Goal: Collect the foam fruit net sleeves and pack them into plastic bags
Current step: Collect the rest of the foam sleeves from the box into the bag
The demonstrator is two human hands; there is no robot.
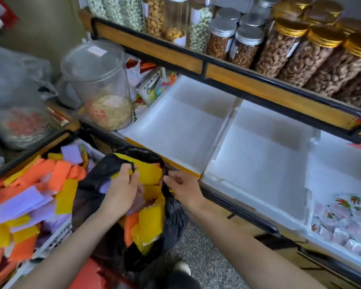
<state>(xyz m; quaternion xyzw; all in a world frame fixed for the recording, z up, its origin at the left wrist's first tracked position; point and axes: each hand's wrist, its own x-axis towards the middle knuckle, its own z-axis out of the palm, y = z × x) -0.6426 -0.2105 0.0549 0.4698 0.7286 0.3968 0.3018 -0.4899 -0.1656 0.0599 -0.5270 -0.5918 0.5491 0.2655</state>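
Near centre, the left hand [123, 184] curls its fingers round one handle of a black plastic bag [175, 217]; the right hand [183, 187] pinches the other. Foam sleeves [148, 224] fill it, and more sleeves [21, 203] are heaped at left

A shop; shelf [217, 65] of nut jars [279, 53]; bin of wrapped sweets [346, 222].
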